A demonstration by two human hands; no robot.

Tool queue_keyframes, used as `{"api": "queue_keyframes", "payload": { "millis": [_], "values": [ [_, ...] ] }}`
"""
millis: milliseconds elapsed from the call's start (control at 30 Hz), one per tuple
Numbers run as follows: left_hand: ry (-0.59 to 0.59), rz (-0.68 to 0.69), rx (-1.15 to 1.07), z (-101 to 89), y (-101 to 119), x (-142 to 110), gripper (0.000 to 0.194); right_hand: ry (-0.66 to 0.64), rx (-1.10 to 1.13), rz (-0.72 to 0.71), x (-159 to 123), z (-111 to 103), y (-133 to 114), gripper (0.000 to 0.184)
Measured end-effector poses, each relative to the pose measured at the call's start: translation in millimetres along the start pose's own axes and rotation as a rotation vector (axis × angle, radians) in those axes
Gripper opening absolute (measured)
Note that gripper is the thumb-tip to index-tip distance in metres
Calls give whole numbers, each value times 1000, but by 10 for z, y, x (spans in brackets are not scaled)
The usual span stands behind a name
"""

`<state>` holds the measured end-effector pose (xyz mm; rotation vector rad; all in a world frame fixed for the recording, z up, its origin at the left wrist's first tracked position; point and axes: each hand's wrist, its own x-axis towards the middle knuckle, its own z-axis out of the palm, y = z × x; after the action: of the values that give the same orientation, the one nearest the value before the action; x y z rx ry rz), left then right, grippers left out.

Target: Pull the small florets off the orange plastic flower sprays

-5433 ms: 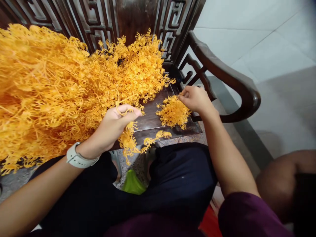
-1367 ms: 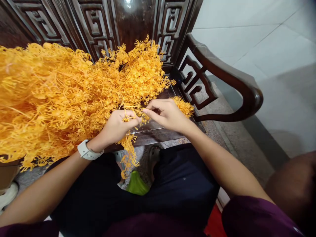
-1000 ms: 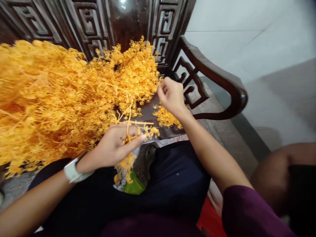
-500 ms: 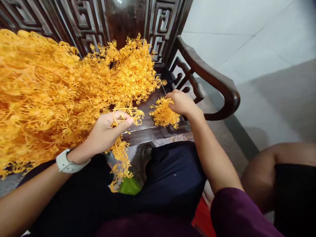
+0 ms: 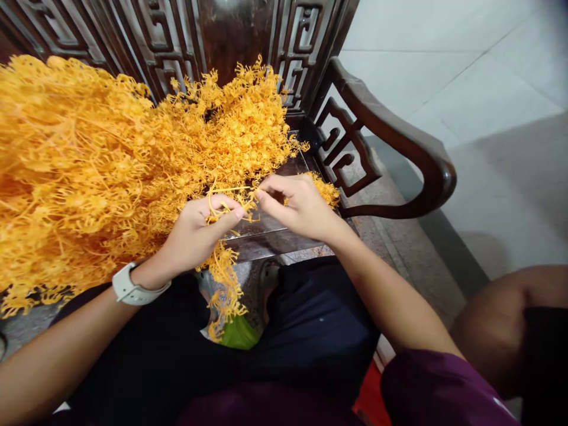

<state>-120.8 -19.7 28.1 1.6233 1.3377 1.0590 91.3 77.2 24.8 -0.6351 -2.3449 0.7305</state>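
Between the thumb and fingers of my left hand (image 5: 202,228) is a yellow artificial flower sprig (image 5: 226,272), its thin stems looping over the fingers and its lower part dangling above my lap. My right hand (image 5: 295,204) meets it from the right, thumb and forefinger pinched at the sprig's tip. A large heap of yellow artificial flowers (image 5: 110,160) spreads over the bench on the left, behind my left hand. Partly hidden behind my right hand is a small pile of yellow pieces (image 5: 326,190) on the bench seat.
The dark wooden bench (image 5: 270,239) has a carved back and a curved armrest (image 5: 399,139) on the right. Something bright green (image 5: 239,332) shows between my legs. Another person's bare knee (image 5: 501,319) is at the lower right, near a tiled wall.
My right hand has moved left from the small pile to the sprig at my left fingertips. My left hand keeps its hold. The view has shifted slightly.
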Motion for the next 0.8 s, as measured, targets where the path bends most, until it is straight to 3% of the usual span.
{"api": "queue_keyframes", "payload": {
  "millis": [167, 367, 433, 533, 600, 700, 800],
  "values": [
    [19, -15, 16, 35, -21, 19, 22, 23, -367, -49, 47, 104, 22, 27],
    [104, 24, 77, -15, 96, -38, 20, 57, -515, -25, 164, 192, -72, 29],
    [36, 63, 60, -20, 224, -161, 18, 89, -591, 87, 197, 85, 57, 28],
    [-126, 121, 68, -4, 371, -347, 16, 169, -763, 430, 184, -225, 450, 29],
    [-109, 125, 87, -7, 372, -379, 15, 124, -823, 614, 120, -427, 720, 29],
    [-30, 98, 90, -71, 247, -267, 18, -26, -788, 702, 0, -572, 961, 24],
    [10, 123, 98, -156, 116, -120, 20, -95, -775, 709, -78, -562, 1043, 25]
  ]
}}
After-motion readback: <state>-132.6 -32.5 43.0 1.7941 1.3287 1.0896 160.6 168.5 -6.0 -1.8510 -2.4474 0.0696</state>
